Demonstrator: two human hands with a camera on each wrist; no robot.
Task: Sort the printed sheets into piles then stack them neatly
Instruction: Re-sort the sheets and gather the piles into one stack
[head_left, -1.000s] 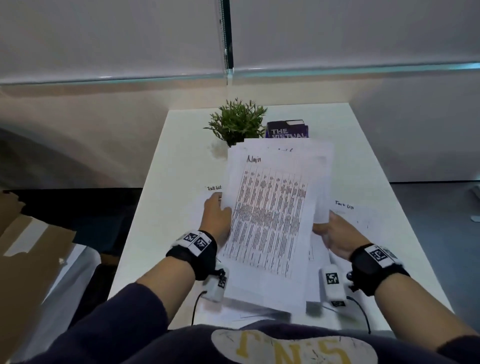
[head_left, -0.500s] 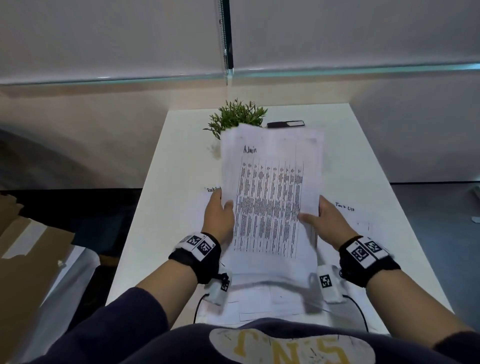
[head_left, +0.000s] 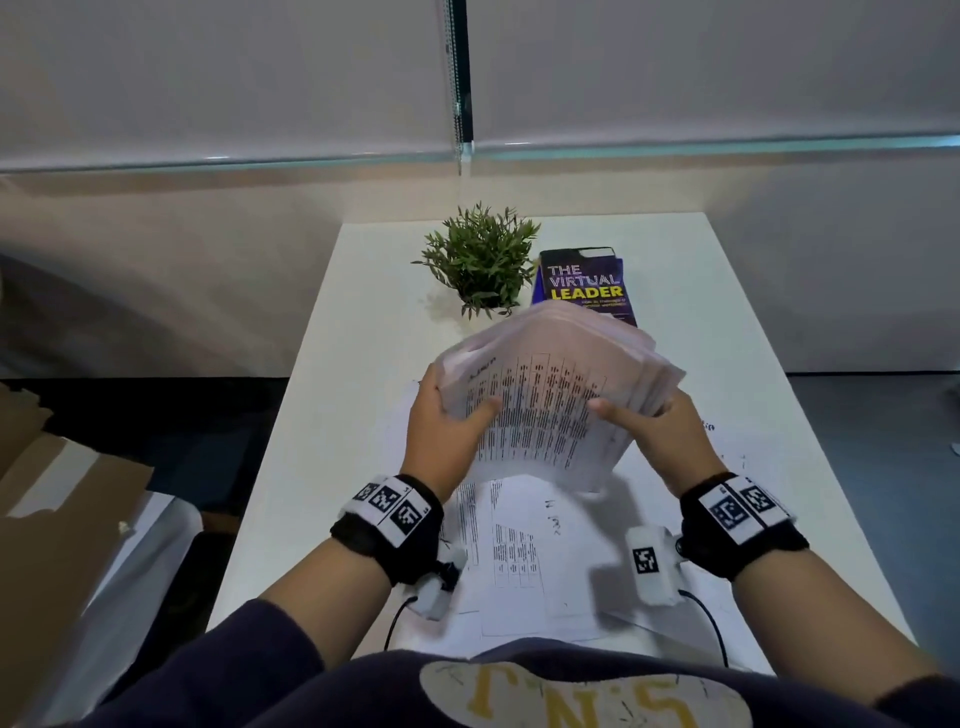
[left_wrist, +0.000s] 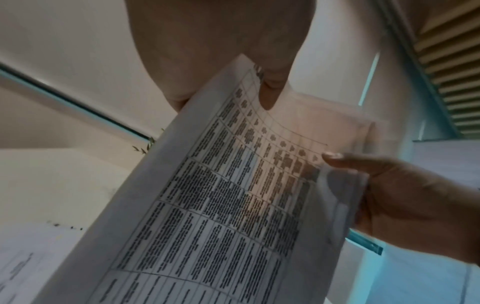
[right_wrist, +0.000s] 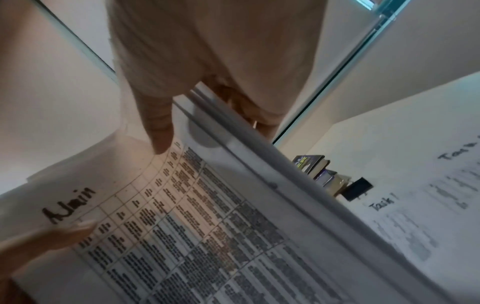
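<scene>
A bundle of printed sheets (head_left: 550, 400), its top page a table headed "Admin" (right_wrist: 68, 204), hangs tilted above the white table (head_left: 358, 332). My left hand (head_left: 441, 431) grips its left edge, thumb on the print. My right hand (head_left: 660, 431) grips its right edge the same way, and the sheets (left_wrist: 233, 195) bow upward between the thumbs. More printed sheets (head_left: 519, 551) lie flat on the table under the bundle, and "Task" sheets (right_wrist: 415, 205) lie to the right.
A small green plant (head_left: 480, 260) stands at the table's far middle. Beside it lies a dark book titled "The Virtual Leader" (head_left: 584, 286). Cardboard (head_left: 57, 519) sits on the floor to the left. A wall with blinds closes the far side.
The bundle stood nearly upright with its top hiding the book; now its top has tipped away and down and the sheets bow. Both hands have moved up the side edges.
</scene>
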